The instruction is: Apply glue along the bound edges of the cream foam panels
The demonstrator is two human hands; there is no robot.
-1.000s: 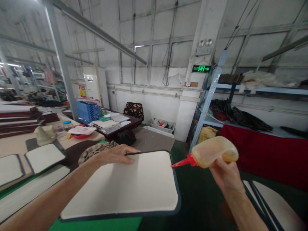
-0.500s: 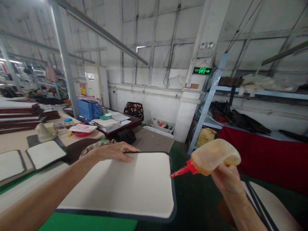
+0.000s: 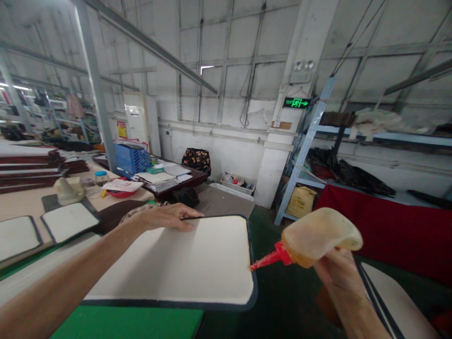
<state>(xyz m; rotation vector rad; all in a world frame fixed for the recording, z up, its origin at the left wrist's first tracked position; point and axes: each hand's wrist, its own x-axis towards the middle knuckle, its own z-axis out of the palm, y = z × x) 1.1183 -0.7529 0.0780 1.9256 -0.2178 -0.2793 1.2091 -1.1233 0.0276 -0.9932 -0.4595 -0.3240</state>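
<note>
A large cream panel (image 3: 183,263) with rounded corners and a dark blue rim lies over the green surface, its right end sticking out past it. My left hand (image 3: 173,217) pinches the panel's far edge, thumb on the cream face. In my right hand (image 3: 335,266) is a soft translucent bottle (image 3: 318,233) with amber liquid, tipped to the left. Its red nozzle (image 3: 270,258) points at the panel's right edge, and the tip touches or almost touches the seam between cream face and rim.
Smaller rimmed panels (image 3: 70,221) lie on the table at left, near stacked dark red pieces (image 3: 28,169). A green tabletop (image 3: 130,322) is below. More panels (image 3: 395,296) stand at lower right, before a blue shelf rack (image 3: 305,146) and red cloth (image 3: 381,230).
The nozzle tip has moved down along the panel's right edge, toward me. My right hand and the bottle shifted slightly right and down, while the panel and my left hand rose a little.
</note>
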